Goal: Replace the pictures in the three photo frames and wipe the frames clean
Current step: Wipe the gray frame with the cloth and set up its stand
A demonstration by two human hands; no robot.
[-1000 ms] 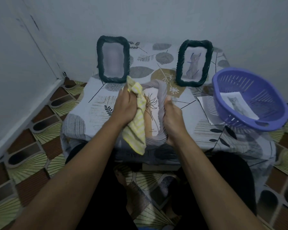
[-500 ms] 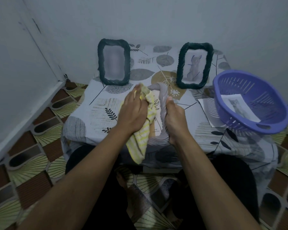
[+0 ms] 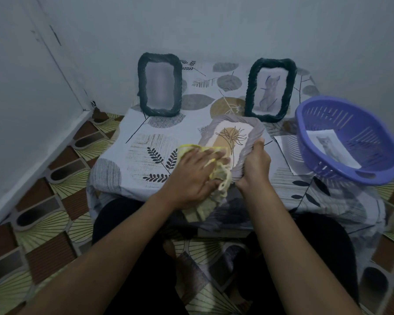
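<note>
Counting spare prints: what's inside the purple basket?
One grey cat print lies inside the purple basket. Another sheet pokes out from under it, mostly covered, so its picture cannot be seen.

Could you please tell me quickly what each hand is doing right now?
Left hand: flat, pressing the yellow cloth on the grey frame.
Right hand: gripping the grey frame's edge.

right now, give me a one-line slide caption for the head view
Left hand presses a yellow cloth on a grey woven frame; right hand grips the frame's edge.

Bare forearms, no sleeves visible; legs in what looks like black trousers.
</note>
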